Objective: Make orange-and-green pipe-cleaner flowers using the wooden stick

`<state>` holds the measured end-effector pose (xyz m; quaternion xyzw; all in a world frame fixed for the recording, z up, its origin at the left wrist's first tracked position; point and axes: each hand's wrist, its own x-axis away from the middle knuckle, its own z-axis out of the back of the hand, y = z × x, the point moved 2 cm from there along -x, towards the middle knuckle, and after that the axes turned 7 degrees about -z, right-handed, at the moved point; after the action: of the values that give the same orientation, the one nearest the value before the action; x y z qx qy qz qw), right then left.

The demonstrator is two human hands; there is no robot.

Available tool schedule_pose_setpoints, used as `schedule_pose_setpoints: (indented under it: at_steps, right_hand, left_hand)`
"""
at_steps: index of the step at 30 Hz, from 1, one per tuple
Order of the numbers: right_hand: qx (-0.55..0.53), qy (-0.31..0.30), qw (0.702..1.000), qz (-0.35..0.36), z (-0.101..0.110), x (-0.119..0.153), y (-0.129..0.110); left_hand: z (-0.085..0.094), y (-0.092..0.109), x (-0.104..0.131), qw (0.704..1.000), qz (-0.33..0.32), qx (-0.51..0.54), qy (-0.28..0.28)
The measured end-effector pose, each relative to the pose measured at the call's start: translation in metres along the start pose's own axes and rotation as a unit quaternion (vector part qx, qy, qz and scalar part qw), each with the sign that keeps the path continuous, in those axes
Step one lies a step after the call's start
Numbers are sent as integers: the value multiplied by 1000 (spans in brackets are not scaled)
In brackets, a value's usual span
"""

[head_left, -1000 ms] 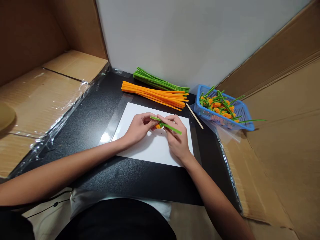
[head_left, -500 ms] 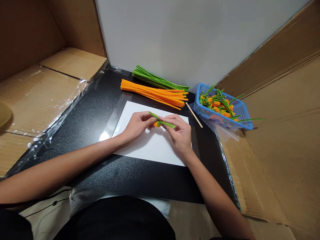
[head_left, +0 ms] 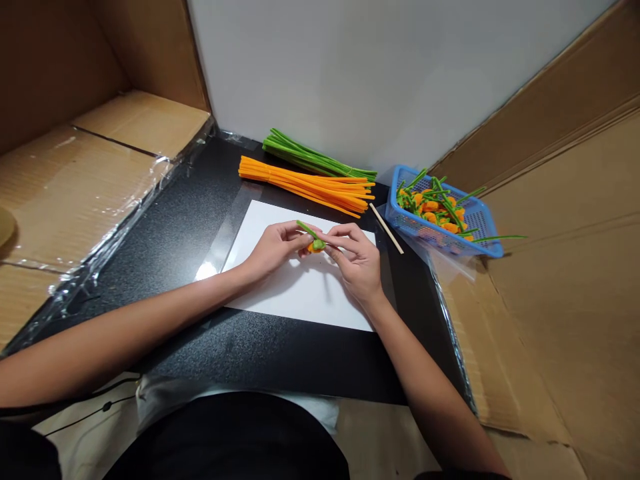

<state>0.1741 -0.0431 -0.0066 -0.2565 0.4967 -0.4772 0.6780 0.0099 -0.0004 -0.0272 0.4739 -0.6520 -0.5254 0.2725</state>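
Over the white sheet (head_left: pixel 300 293), my left hand (head_left: pixel 274 250) pinches a small orange piece (head_left: pixel 314 249) bent from fuzzy pipe cleaner. A green pipe cleaner (head_left: pixel 307 229) is joined to it, one end sticking up to the left and a green loop lying on top of the orange part. My right hand (head_left: pixel 357 260) is closed at the right side of this piece, thumb and index finger at the green part. The fingers partly hide where the green and orange meet.
Behind the sheet lie an orange pipe cleaner bundle (head_left: pixel 305 185) and a green bundle (head_left: pixel 315 155). A thin wooden stick (head_left: pixel 386 229) rests to the right. The blue basket (head_left: pixel 480 248) holds several orange-and-green pieces. Cardboard walls (head_left: pixel 560 267) flank the black table (head_left: pixel 280 360).
The green end that pointed right under my right fingers is now bent in against the orange piece. Both hands stay almost in place.
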Motion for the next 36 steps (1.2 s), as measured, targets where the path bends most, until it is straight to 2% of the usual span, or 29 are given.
schedule_pose_setpoints:
  at_steps: [3, 7, 12, 16, 26, 31, 36]
  right_hand:
    - [-5, -5, 1000, -7, -1, 0, 0]
    - [-4, 26, 1000, -11, -3, 1, 1]
    - [-31, 36, 998, -31, -8, 3, 2]
    - [-4, 60, 998, -26, -9, 4, 2]
    - [53, 48, 997, -8, -10, 5, 2]
    - [92, 39, 995, 6, -10, 5, -1]
    - [85, 25, 996, 0, -9, 5, 2]
  left_hand:
    - [0, 1, 1, 1000, -2, -9, 10]
    - [-1, 0, 2, 1000, 1, -13, 11]
    - [-3, 0, 3, 1000, 4, 9, 16]
    - [-5, 0, 5, 1000, 6, 7, 0]
    - [-3, -3, 3, 999, 10, -48, -9]
    - [-2, -1, 3, 994, -4, -108, -5]
    - [-3, -1, 7, 974, -62, -217, -21]
